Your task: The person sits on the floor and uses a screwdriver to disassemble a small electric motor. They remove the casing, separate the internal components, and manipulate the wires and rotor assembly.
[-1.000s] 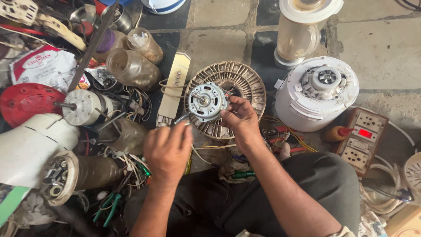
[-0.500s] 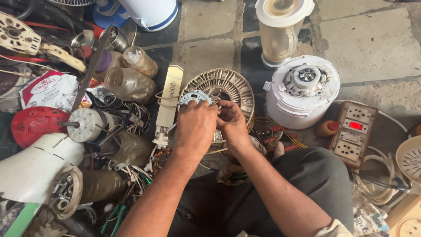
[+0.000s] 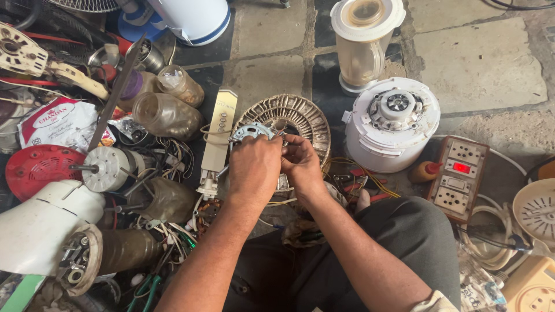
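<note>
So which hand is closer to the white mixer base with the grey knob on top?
The right hand. It sits just left of the white mixer base, with a gap between them. The left hand is farther off, on the far side of the right hand, over the small motor.

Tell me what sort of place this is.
Most likely a small appliance repair spot set up on a stone floor. Both hands work a small motor, with a blender base, a blender jar and a switchboard around.
</note>
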